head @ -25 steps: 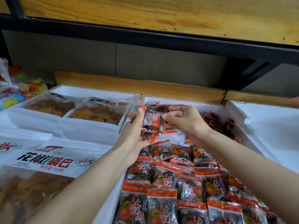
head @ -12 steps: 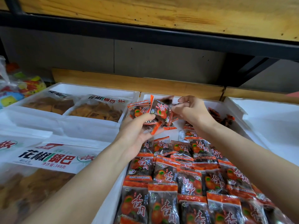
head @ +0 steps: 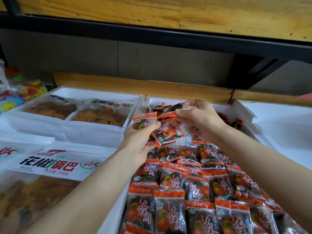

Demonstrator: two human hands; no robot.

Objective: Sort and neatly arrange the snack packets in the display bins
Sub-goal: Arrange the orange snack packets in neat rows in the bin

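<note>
Over the middle bin, I have both hands busy with snack packets held above the sorted rows.

Closest to me, laid-out packets [head: 170, 211] lie in overlapping rows in the near part of the middle bin [head: 111, 222], orange strips toward the far side. Above them the left hand [head: 140, 142] grips a small bunch of packets [head: 167, 132], its thumb pressed across the top one. Just beyond, the right hand [head: 199, 115] pinches the orange end of a single packet [head: 169, 112] between thumb and fingertips, right against the bunch. Farther back in the same bin I see loose packets [head: 227, 118] heaped by the right wall. Large crisp bags [head: 50, 164] lie in the bins to the left, and a white bin [head: 278, 119] sits to the right. Behind runs a wooden ledge [head: 135, 85] under a black rail [head: 152, 36].
</note>
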